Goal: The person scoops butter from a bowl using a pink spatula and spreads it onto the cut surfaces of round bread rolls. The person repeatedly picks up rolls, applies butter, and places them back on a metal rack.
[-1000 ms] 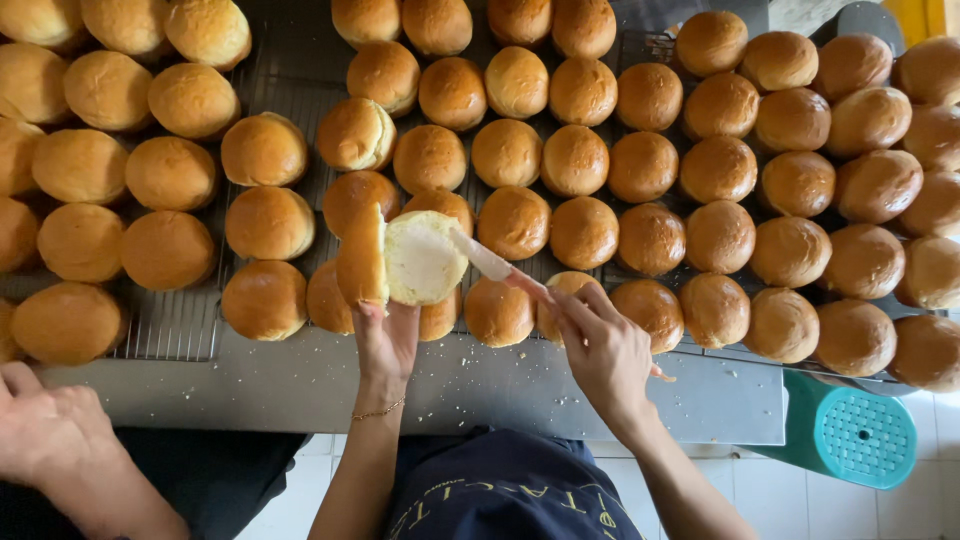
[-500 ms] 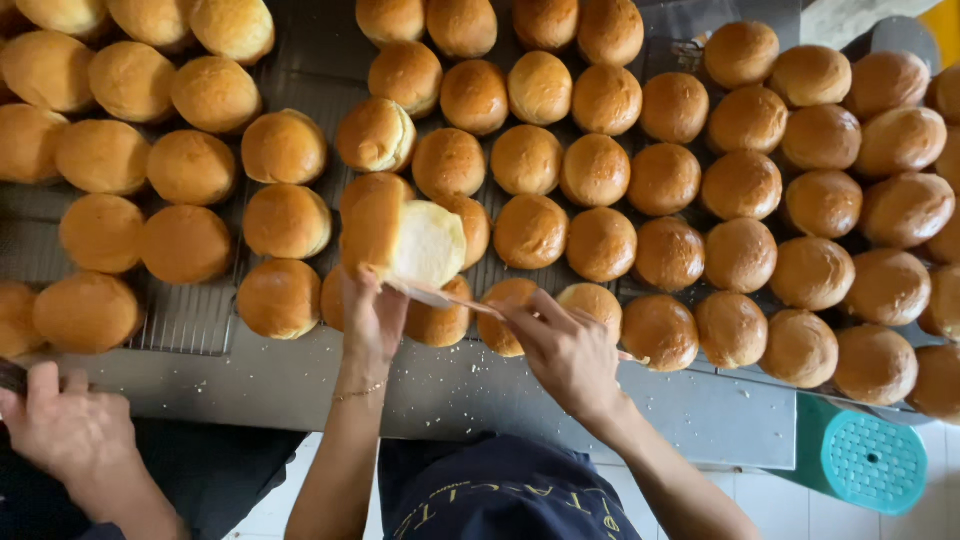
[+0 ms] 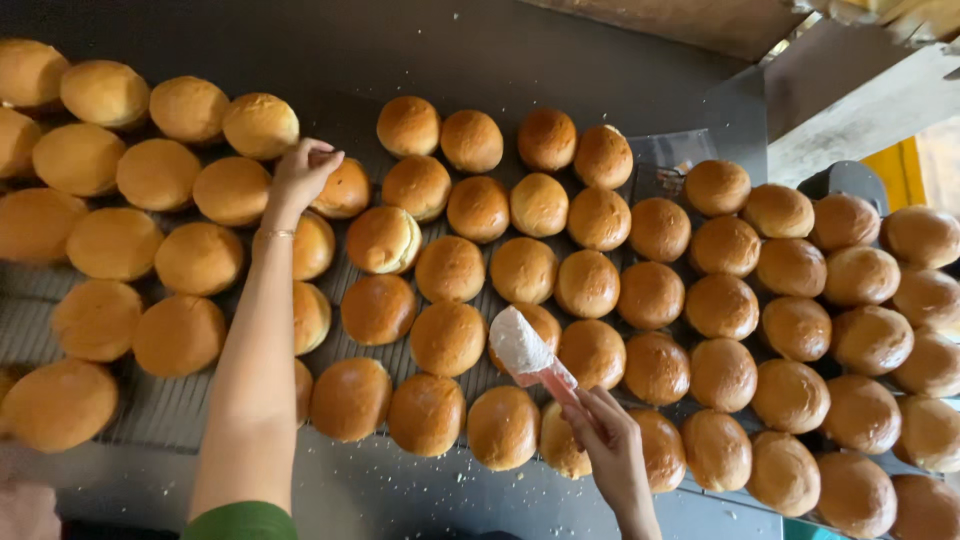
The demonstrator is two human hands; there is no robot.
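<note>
1. My left hand (image 3: 303,172) is stretched far up the rack (image 3: 170,415), fingers curled down onto a bun (image 3: 342,190) at the top of the middle cluster; whether they grip it or only touch it I cannot tell.
2. My right hand (image 3: 610,440) is closed round the pink handle of a spatula (image 3: 530,357), low and right of that bun. The blade, coated white, tilts up over the rows without touching them.
3. Buns crowd that bun on every side: a paler one (image 3: 260,125) just above-left, another (image 3: 417,186) just right, so there is no free gap about it.
4. My left forearm lies across several buns below it and hides parts of them.
5. One spatula, two hands of mine. The buns are too many and too cut off at the edges for a sure count; well over fifty show.
6. The rack carries all the buns in loose rows; crumbs dot its grey front ledge (image 3: 400,495), far below the bun.
7. Another person's hand (image 3: 25,510) shows at the bottom-left corner.
</note>
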